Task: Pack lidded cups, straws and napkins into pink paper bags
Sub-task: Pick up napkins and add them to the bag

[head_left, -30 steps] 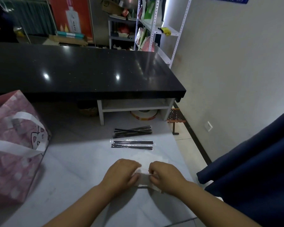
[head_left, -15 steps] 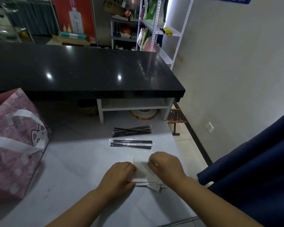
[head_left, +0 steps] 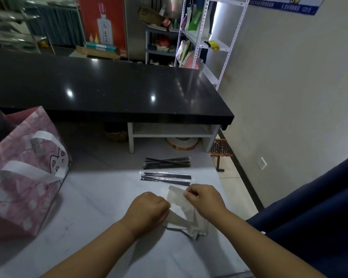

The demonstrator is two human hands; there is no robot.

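Both my hands are on the napkins [head_left: 179, 212] near the tabletop [head_left: 100, 201] edge: left hand [head_left: 149, 211] pinning the stack, right hand [head_left: 204, 199] pinching the top sheet's corner. Straws [head_left: 166, 178] lie just beyond, more straws [head_left: 167, 163] behind them. Pink bag [head_left: 22, 171] stands well left.

bag [head_left: 22, 173] left on table [head_left: 100, 197] | straws [head_left: 166, 178] behind napkins [head_left: 179, 209] | counter [head_left: 109, 91] beyond

Black counter [head_left: 109, 93] across back; white shelving rack [head_left: 227, 47] by wall; tape roll [head_left: 182, 143] under counter.
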